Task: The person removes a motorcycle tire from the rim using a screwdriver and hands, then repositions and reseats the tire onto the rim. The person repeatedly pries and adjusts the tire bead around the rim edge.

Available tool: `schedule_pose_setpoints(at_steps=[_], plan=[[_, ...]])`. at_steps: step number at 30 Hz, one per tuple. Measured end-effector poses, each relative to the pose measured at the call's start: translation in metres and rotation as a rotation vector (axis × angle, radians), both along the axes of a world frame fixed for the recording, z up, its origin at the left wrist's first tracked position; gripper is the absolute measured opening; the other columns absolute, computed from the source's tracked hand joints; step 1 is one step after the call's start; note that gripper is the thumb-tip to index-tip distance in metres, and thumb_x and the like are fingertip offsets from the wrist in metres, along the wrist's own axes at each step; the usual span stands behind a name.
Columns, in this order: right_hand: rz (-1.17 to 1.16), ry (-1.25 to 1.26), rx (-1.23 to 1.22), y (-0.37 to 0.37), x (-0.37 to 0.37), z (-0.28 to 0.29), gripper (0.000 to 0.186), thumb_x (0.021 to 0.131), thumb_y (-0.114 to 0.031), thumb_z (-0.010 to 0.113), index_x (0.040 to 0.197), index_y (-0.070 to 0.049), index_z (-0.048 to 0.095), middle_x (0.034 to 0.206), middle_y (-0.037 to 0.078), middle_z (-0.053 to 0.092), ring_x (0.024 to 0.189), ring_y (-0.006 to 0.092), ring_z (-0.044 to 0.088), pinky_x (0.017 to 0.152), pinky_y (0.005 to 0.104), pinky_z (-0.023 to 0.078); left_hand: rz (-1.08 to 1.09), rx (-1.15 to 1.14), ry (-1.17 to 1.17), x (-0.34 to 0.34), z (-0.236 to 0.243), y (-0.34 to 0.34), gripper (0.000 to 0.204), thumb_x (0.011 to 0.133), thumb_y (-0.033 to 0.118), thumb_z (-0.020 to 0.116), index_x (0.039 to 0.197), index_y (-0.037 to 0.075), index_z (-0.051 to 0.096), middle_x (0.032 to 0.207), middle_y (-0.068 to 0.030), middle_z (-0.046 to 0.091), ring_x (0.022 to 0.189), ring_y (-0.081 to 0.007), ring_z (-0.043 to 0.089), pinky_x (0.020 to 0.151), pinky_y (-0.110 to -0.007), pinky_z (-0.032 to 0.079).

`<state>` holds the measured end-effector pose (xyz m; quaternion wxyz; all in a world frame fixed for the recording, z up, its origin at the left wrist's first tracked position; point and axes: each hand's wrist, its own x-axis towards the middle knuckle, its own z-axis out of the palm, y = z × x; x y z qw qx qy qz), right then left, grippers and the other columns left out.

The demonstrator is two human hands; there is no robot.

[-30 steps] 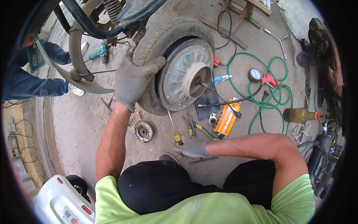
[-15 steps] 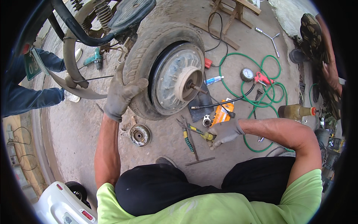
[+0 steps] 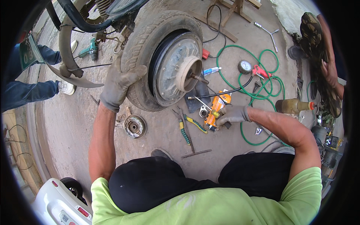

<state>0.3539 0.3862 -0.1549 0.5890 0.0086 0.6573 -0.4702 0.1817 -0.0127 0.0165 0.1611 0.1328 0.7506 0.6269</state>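
Observation:
At the upper middle, a dusty tyre (image 3: 164, 23) surrounds a metal hub (image 3: 176, 48) with a projecting axle. My gloved left hand (image 3: 120, 84) grips the tyre's left side, thumb over the tread. My gloved right hand (image 3: 233, 115) is closed on a screwdriver (image 3: 215, 112) with a yellow handle; its blade points up-left toward the wheel, above an orange package (image 3: 211, 120). Left of that package lie pliers (image 3: 197, 123), a T-shaped bar (image 3: 195, 153) and a round brake assembly (image 3: 135, 125).
A vehicle frame (image 3: 95, 24), drill (image 3: 89, 49) and bystander's leg (image 3: 35, 93) are upper left. Right are green hose (image 3: 257, 141), gauge (image 3: 244, 66), bottle (image 3: 292, 106), Y-wrench (image 3: 272, 35) and a crouching person (image 3: 311, 37). A wooden stand (image 3: 237, 15) is behind; white scooter (image 3: 56, 202) lower left.
My right hand has lifted the screwdriver and moved it up and right, from below the wheel to over the orange package. My left hand stays on the tyre.

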Motion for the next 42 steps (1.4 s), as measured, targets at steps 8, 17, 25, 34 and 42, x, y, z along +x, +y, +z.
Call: schedule_pose_setpoints(at_steps=[8,17,25,34,42], plan=[[-0.287,0.322,0.188,-0.033,-0.074,0.03,0.063,0.11,-0.063,0.064,0.139,-0.008,0.074,0.13,0.014,0.077,0.123,0.0277,0.077,0.113,0.0444,0.059,-0.015,0.029,-0.021,-0.003,-0.003,-0.005,0.102,0.088,0.03,0.099,0.162,-0.015,0.045,0.145,-0.0192,0.074,0.127,-0.0238,0.073,0.113,-0.037,0.058],[-1.153,-0.11,-0.48,-0.107,-0.085,0.071,0.056,0.123,-0.05,0.042,0.164,-0.014,0.056,0.161,0.016,0.063,0.145,0.0384,0.067,0.121,0.0598,0.056,-0.087,-0.252,0.129,0.006,0.037,0.007,0.102,0.078,0.032,0.101,0.158,-0.013,0.055,0.146,-0.0227,0.073,0.131,-0.0262,0.072,0.118,-0.04,0.054],[-1.009,0.054,-0.745,-0.156,-0.069,-0.058,0.051,0.123,-0.044,0.046,0.164,-0.017,0.057,0.165,0.008,0.064,0.15,0.0281,0.063,0.129,0.057,0.049,-0.411,-0.543,0.375,0.038,0.067,0.031,0.103,0.073,0.03,0.099,0.162,-0.002,0.058,0.143,-0.0259,0.075,0.128,-0.0333,0.076,0.115,-0.042,0.056],[-0.66,0.541,-0.484,-0.15,-0.092,-0.108,0.048,0.123,-0.037,0.051,0.164,-0.015,0.058,0.163,0.008,0.065,0.146,0.0257,0.065,0.127,0.0516,0.051,-0.336,-0.754,0.472,0.089,0.016,0.003,0.105,0.075,0.03,0.099,0.166,0.004,0.053,0.115,-0.0234,0.076,0.106,-0.045,0.075,0.095,-0.052,0.06],[-0.785,0.304,-0.523,-0.083,-0.105,-0.076,0.05,0.122,-0.038,0.053,0.163,-0.011,0.059,0.16,0.01,0.068,0.143,0.0262,0.067,0.125,0.0503,0.053,-0.366,-0.762,0.472,0.109,0.002,0.007,0.107,0.074,0.034,0.102,0.166,0.003,0.056,0.117,-0.0231,0.075,0.106,-0.0425,0.074,0.094,-0.052,0.059]])
